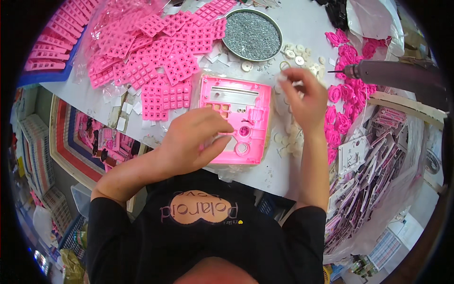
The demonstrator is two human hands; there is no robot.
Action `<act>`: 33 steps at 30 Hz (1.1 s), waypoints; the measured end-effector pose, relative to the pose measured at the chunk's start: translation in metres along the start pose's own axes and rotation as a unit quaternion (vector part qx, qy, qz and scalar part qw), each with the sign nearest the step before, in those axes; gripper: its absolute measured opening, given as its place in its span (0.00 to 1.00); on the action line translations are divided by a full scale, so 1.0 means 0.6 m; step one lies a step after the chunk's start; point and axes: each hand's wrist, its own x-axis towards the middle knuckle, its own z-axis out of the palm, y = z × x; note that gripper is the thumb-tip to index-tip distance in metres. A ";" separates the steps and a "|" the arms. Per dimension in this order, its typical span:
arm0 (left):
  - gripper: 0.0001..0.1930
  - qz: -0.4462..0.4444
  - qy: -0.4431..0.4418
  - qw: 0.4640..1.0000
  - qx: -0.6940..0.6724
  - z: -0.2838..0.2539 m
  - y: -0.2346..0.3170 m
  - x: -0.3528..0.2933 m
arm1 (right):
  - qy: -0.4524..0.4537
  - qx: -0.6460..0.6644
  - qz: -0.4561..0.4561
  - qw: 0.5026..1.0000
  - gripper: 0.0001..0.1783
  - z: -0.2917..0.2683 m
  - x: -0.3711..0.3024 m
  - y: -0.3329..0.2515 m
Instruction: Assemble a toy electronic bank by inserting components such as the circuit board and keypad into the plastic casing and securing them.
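A pink plastic casing (265, 111) lies open side up on the table in front of me, with round and square openings and a silvery strip in it. My left hand (191, 137) is over its left part, fingers curled and closed towards the thumb. Whatever those fingers hold, if anything, is hidden. To the right of the casing, my right hand (307, 97) is raised above small white round parts (299, 57). Its thumb and bent fingers close around a small white piece (282, 78), partly covered by the fingertips.
Pink keypads (179, 66) lie heaped at the left, beside a round tin (281, 42) of small screws. A dark power screwdriver (397, 75) juts in from the right over pink ring-like parts (347, 123). A bag of flat pink-and-white pieces (369, 175) stands at the right edge.
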 end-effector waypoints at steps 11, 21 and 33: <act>0.10 -0.299 -0.088 0.836 -0.451 -0.012 0.023 0.038 | -0.036 0.125 -0.153 0.980 0.22 0.044 -0.108 -0.084; 0.05 -0.153 -0.059 0.973 -0.165 -0.042 0.048 0.009 | -0.086 0.097 -0.003 0.992 0.11 0.020 -0.137 -0.109; 0.05 -0.117 0.022 0.990 -0.078 -0.054 0.012 0.002 | -0.043 -0.170 -0.126 0.976 0.11 0.051 -0.147 -0.080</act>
